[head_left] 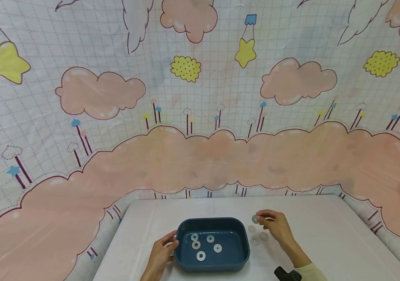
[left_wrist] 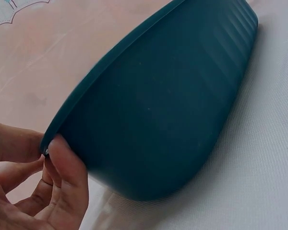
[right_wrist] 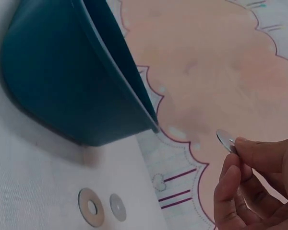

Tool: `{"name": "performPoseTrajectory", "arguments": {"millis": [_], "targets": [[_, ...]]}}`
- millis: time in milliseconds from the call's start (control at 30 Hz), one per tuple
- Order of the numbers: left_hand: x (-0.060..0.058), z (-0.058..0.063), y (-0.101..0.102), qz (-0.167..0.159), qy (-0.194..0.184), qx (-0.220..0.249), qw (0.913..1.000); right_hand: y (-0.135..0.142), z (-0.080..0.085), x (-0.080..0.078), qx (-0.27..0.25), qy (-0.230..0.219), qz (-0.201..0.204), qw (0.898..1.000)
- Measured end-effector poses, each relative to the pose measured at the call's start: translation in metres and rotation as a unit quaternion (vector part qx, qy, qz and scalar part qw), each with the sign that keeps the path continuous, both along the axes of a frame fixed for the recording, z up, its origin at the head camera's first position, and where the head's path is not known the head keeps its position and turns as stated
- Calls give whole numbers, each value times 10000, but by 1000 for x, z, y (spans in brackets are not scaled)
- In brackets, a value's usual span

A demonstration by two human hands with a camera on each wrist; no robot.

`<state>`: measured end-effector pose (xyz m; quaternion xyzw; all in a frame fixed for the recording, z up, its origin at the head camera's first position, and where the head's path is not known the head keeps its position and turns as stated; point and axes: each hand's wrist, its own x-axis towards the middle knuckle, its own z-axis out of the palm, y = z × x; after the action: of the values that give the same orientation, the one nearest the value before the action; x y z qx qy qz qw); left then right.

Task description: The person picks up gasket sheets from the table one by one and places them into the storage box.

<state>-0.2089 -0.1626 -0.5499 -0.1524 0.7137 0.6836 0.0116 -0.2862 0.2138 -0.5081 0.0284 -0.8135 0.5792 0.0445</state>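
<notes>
A dark blue rectangular tub (head_left: pixel 212 265) stands on the white table, with several flat metal washers (head_left: pixel 201 256) lying apart on its floor. My left hand (head_left: pixel 161 251) pinches the tub's left rim between thumb and fingers; the left wrist view shows the grip at the rim's edge. Right of the tub, my right hand (head_left: pixel 275 226) pinches one washer (right_wrist: pixel 225 140) between thumb and fingertips, held up off the table. Several more washers (head_left: pixel 255 241) lie on the cloth between the tub and that hand. In the right wrist view two of them show, one larger washer (right_wrist: pixel 91 207) nearer.
The table (head_left: pixel 144 218) has a white cloth surface. Behind it hangs a printed curtain (head_left: pixel 200 160) with clouds and stars. A dark band-like device (head_left: pixel 287 274) sits at the right wrist, by a pale yellow sleeve (head_left: pixel 310 272).
</notes>
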Motion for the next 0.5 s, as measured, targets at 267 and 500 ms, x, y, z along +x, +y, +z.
{"name": "performPoseTrajectory", "arguments": {"millis": [267,500], "targets": [[-2,-3,-1,2,11,21,10000,-10,5,2,-349,-110,159,9992],[-1,0,1,-20,-19,-15,10000,-20,8,5,-349,-189,244,9989]]}}
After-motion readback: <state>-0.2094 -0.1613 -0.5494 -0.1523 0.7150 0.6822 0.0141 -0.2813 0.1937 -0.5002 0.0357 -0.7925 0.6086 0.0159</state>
